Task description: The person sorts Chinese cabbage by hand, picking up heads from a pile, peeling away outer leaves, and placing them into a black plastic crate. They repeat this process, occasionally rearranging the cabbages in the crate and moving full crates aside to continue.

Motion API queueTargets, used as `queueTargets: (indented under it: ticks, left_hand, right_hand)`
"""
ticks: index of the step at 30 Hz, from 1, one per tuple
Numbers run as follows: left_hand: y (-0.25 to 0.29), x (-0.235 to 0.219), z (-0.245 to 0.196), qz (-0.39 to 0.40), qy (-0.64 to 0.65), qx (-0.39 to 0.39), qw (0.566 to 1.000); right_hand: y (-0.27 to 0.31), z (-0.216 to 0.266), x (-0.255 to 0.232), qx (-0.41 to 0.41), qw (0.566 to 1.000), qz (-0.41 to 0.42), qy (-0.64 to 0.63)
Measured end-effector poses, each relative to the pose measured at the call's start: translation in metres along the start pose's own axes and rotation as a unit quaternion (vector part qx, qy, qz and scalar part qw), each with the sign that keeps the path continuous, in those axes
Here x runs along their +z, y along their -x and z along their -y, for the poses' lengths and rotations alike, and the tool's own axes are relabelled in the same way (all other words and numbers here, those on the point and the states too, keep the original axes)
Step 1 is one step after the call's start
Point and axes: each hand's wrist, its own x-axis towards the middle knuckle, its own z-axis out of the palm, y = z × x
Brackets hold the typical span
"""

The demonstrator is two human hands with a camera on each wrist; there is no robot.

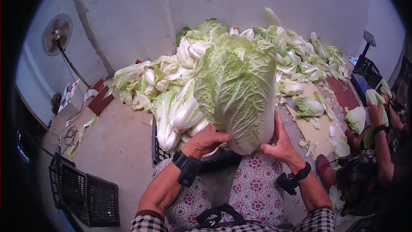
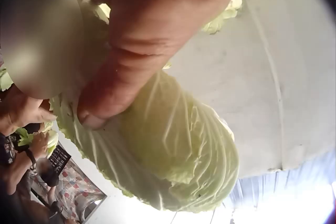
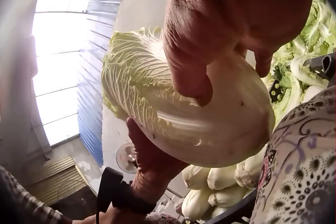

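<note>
A large Chinese cabbage (image 1: 236, 90), pale green with a white base, stands upright above the person's lap in the head view. The left hand (image 1: 209, 141) grips its lower left side, thumb pressed on the front leaf; in the left wrist view that thumb lies across the leafy side. On the opposite side the right hand (image 1: 284, 142) holds the base, its fingers partly behind the cabbage. The right wrist view shows both hands around the cabbage (image 3: 210, 124). Below it, a black crate (image 1: 155, 139) holds several trimmed cabbages (image 1: 184, 116).
A heap of cabbages (image 1: 296, 56) lies along the wall. To the right, another person's hand (image 1: 376, 114) holds a cabbage near a loose one (image 1: 355, 119) and a yellowish board (image 1: 315, 124). Empty black crates (image 1: 103, 197) stand at left, with a fan (image 1: 57, 34) behind.
</note>
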Motion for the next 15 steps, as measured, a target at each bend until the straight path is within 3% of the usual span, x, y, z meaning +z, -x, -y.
queueTargets:
  ticks: [3, 5, 6, 7, 10, 11, 12, 13, 14, 15]
  left_hand:
    - [0.008, 0.008, -0.003, -0.009, -0.086, 0.024, 0.996]
    - [0.009, 0.016, -0.005, -0.021, -0.125, 0.043, 0.991]
    - [0.012, 0.020, -0.015, -0.014, -0.129, 0.014, 0.991]
    - [0.014, 0.024, -0.024, -0.006, -0.133, -0.014, 0.991]
    - [0.015, 0.009, -0.014, -0.018, -0.203, 0.033, 0.978]
    - [0.016, 0.007, -0.012, -0.033, -0.248, 0.027, 0.968]
    - [0.016, 0.006, -0.012, -0.064, -0.323, -0.008, 0.944]
    - [0.016, 0.007, -0.008, -0.048, -0.170, 0.022, 0.984]
    - [0.017, 0.008, -0.004, -0.025, -0.013, 0.047, 0.998]
    - [0.005, -0.012, 0.015, -0.030, -0.029, 0.041, 0.998]
  right_hand:
    - [0.000, -0.006, -0.001, 0.021, 0.999, -0.004, -0.032]
    - [0.038, -0.112, -0.049, 0.078, 0.984, 0.036, -0.155]
    - [0.034, -0.080, -0.023, 0.010, 0.908, -0.025, -0.418]
    - [0.044, -0.130, -0.040, 0.085, 0.914, -0.054, -0.393]
    - [0.055, -0.120, -0.061, 0.106, 0.911, -0.070, -0.392]
    - [0.046, -0.118, -0.061, 0.114, 0.925, -0.053, -0.358]
    - [0.021, -0.065, -0.041, 0.061, 0.997, 0.012, -0.043]
    - [-0.003, -0.005, -0.018, 0.004, 0.958, 0.074, 0.275]
    - [-0.009, 0.016, -0.014, -0.031, 0.975, 0.039, 0.217]
    - [-0.011, 0.025, -0.011, -0.062, 0.986, -0.001, 0.157]
